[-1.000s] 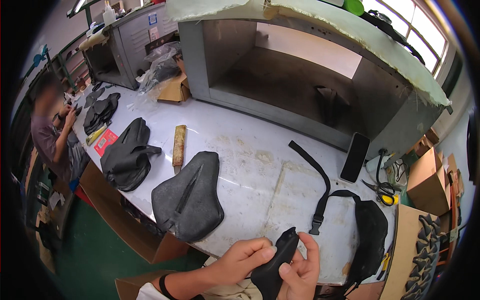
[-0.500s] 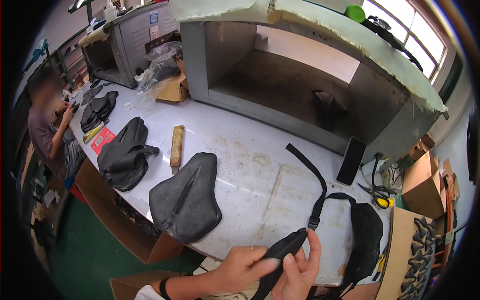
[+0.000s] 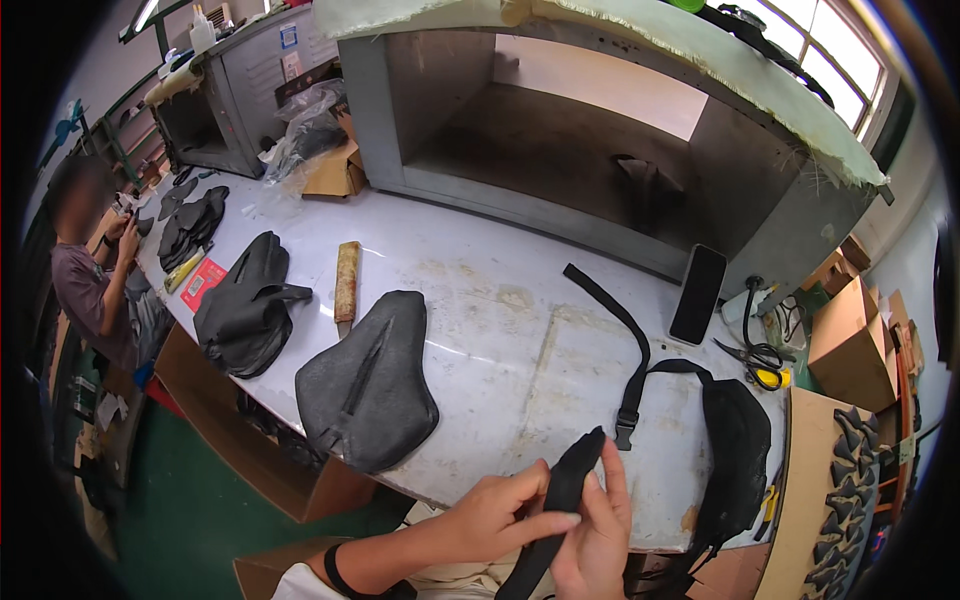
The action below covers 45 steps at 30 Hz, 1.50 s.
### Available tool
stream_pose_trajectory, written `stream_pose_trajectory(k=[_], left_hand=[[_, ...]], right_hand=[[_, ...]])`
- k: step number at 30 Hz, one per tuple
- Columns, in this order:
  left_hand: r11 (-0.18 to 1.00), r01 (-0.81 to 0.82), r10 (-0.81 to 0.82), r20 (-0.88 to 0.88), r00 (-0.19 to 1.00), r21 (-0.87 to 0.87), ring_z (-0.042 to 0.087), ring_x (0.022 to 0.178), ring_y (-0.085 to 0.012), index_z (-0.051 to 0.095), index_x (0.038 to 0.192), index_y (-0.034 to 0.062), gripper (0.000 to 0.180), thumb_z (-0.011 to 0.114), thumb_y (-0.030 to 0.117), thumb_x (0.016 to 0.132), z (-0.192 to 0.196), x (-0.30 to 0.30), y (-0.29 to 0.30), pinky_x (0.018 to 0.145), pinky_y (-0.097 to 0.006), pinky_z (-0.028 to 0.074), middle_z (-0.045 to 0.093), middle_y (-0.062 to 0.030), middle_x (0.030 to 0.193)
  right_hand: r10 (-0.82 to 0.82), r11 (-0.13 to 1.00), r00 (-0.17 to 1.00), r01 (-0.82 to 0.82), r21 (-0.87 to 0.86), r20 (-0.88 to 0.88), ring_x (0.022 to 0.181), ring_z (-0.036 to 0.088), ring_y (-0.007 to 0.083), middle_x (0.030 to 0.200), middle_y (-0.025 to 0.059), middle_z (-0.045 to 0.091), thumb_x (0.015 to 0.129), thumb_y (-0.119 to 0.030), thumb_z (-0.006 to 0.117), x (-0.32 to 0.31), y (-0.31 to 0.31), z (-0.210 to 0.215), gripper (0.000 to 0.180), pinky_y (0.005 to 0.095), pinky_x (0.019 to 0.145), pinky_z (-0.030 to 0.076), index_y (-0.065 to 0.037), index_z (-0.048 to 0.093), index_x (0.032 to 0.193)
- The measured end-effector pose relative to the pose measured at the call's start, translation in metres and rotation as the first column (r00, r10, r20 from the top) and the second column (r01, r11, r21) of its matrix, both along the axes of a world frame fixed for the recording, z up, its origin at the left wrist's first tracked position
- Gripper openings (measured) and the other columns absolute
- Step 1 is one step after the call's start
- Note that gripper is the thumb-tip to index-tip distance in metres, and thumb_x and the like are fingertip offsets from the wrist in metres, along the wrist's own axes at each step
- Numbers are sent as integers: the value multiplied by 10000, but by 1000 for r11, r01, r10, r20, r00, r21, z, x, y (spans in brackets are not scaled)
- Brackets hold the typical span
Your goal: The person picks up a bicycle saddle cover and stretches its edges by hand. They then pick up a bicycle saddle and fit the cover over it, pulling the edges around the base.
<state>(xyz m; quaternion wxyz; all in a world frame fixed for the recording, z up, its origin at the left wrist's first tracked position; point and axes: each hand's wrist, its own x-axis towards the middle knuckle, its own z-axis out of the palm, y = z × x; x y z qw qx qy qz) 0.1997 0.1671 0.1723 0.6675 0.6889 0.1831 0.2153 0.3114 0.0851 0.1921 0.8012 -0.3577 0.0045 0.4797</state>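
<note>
The left hand (image 3: 485,522) has its fingers closed on a long black piece (image 3: 568,488), thumb laid flat across its front, while the fingers of the right hand (image 3: 595,540) grip the same piece from its other side, near its upper end. The piece slants between both sets of fingers, its narrow tip just above them and its wider part running down below them toward the picture's lower edge. Left of the fingers, a large dark padded piece (image 3: 372,385) lies on the desk (image 3: 485,345), with a tool with a worn yellowish handle (image 3: 347,280) just beyond it; farther left are a heap of black pieces (image 3: 250,315) and a red card (image 3: 204,282). Just beyond the right fingers lies a black strap (image 3: 642,372) ending in a buckle (image 3: 624,432), and to their right a black pouch (image 3: 738,450). Farther out to the right of the fingers are a phone (image 3: 698,295) and scissors (image 3: 755,362). Well beyond the fingers stands a grey metal case (image 3: 370,120), open at the front, with a dark object (image 3: 640,178) inside. Far to the left, well apart from these fingers, another person (image 3: 85,285) holds something small and dark.
</note>
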Motion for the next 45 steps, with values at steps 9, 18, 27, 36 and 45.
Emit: stream_pose_trajectory(k=[9, 18, 27, 36, 45], left_hand=[[934, -296, 335, 211, 918, -198, 513, 596, -65, 585, 1024, 1, 179, 448, 113, 1004, -12, -18, -18, 548, -223, 431, 569, -35, 748], [558, 309, -260, 192, 946, -770, 410, 584, -74, 502, 864, 57, 529, 195, 447, 1048, -41, -10, -31, 554, -211, 353, 465, 3, 709], [827, -141, 266, 158, 951, -544, 438, 535, -112, 451, 758, 32, 566, 167, 424, 1051, -9, -11, -7, 521, -244, 385, 471, -46, 630], [296, -167, 533, 18, 846, -940, 599, 683, -190, 543, 982, 6, 410, 323, 348, 1035, -28, -30, -19, 611, -286, 491, 614, -96, 852], [349, 266, 586, 430, 687, -899, 555, 707, -134, 528, 912, 52, 133, 552, 181, 933, -41, -53, -1, 606, -270, 442, 559, -51, 882]], right_hand=[[171, 880, 966, -61, 470, -196, 497, 383, 155, 658, 27, 399, 909, -703, 328, 31, -26, 8, 743, 341, 521, 335, -70, 470, 1272], [255, 751, 954, -93, 654, -156, 543, 480, 209, 680, 100, 504, 867, -778, 298, 50, -13, -12, 900, 353, 543, 388, -55, 373, 1398], [233, 962, 211, -195, -193, 949, 792, 576, 130, 987, 79, 592, 927, -80, 601, -23, -35, -21, 395, 259, 684, 479, 54, 469, 1273], [417, 908, 678, -342, -242, 605, 602, 573, 67, 830, 45, 639, 904, 23, 585, -34, -25, -2, 325, 220, 548, 479, 80, 547, 1222], [299, 851, 308, -514, -106, 903, 621, 581, 98, 812, 58, 638, 903, -24, 618, -47, 5, 8, 298, 232, 561, 451, 97, 587, 1174]])
